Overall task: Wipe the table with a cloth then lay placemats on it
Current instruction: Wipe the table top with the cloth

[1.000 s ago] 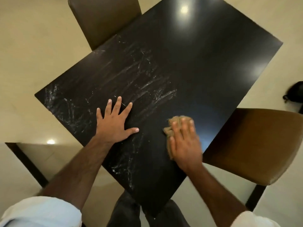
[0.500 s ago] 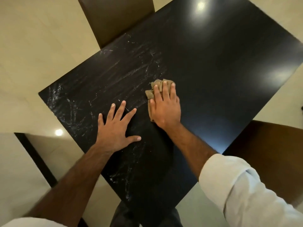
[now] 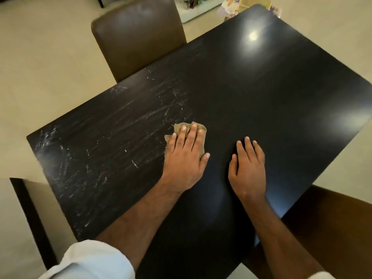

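Observation:
The black table fills the view, with white smears and streaks across its left half and a glossy right half. A small tan cloth lies near the table's middle. My left hand presses flat on the cloth, fingers spread over it, thumb at its right edge. My right hand rests palm down on the bare tabletop just to the right, fingers together, holding nothing. No placemat lies on the table.
A brown chair stands at the far left side and another brown chair at the near right corner. Beyond the far corner, floral and yellow items sit on the floor side. A dark frame stands at the lower left.
The cloth was under my right hand and moved up and left across the table; now my left hand covers it. My right hand has come off it and lies flat beside it.

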